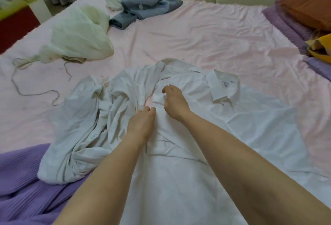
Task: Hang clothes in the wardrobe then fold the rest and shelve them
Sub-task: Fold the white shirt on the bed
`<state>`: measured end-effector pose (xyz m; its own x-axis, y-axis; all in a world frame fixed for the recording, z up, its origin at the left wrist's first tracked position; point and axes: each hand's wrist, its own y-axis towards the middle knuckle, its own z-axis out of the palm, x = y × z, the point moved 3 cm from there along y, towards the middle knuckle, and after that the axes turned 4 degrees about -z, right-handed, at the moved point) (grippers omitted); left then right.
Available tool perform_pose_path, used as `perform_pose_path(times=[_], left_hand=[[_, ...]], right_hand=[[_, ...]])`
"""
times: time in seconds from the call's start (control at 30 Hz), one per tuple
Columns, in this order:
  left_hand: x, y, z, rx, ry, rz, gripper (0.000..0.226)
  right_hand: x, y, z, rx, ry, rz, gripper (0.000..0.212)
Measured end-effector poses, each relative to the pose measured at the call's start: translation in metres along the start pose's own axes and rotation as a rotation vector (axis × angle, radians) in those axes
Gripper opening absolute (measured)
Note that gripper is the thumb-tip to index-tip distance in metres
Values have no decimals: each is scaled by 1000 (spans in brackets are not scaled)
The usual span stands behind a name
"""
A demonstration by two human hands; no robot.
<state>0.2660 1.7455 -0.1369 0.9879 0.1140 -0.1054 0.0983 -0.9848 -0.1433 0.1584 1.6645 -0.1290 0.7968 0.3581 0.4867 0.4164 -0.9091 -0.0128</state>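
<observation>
We see no containers; the white shirt (179, 126) lies spread mid-frame on the pink bed (206, 37), collar toward the right. Our left hand (141, 126) pinches the shirt's front edge, grip closed on the fabric. Our right hand (174, 102) rests just above on the shirt, fingers loosely curled, grip holding nothing. A grey-blue garment (143, 3) lies at upper centre.

White shirt (232, 117) hem cut off below, collar label print too small to read
</observation>
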Motion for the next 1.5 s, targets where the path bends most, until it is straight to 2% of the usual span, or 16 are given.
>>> perform_pose_path(times=[0.1,0.2,0.3,0.4,0.53,0.63,0.7,0.77,0.8,0.93,1.03,1.13,1.23,1.33,1.4,1.5], left_hand=[[3,7,9,-15,-51,10,25],[12,9,13,-58,-28,46,29],[25,3,18,-50,-108,82,26],[32,0,19,-197,-101,156,20],[30,0,11,-283,21,298,38],[28,-4,9,-187,104,257,19],[32,-4,11,-76,218,152,21],[31,-8,14,-26,290,93,26],[28,-12,16,1,301,76,28],[12,-22,9,-3,265,68,39],[-16,-36,9,67,209,194,52],[-56,-51,18,253,127,326,63],[-97,-61,30,365,90,377,77],[-131,-70,43,412,107,369,81],[-142,-74,49,447,104,335,81],[-159,-76,56,479,110,278,79]], right_hand=[[11,25,2,63,128,37,58],[18,47,3,76,224,130,61],[16,58,6,41,63,231,35],[9,59,8,3,-43,330,25],[6,72,5,-126,181,395,13],[14,81,-4,-274,485,298,18],[22,76,-2,-177,618,210,33],[21,62,6,-44,556,186,47],[16,51,7,-43,517,187,47],[-21,-8,-14,-246,384,302,37],[-74,-72,-42,-264,213,438,32],[-130,-141,-64,-81,-68,561,28],[-161,-188,-67,177,-58,632,32],[-171,-206,-66,316,-93,566,29],[-170,-205,-72,297,-126,499,26],[-178,-207,-93,132,-141,435,29]])
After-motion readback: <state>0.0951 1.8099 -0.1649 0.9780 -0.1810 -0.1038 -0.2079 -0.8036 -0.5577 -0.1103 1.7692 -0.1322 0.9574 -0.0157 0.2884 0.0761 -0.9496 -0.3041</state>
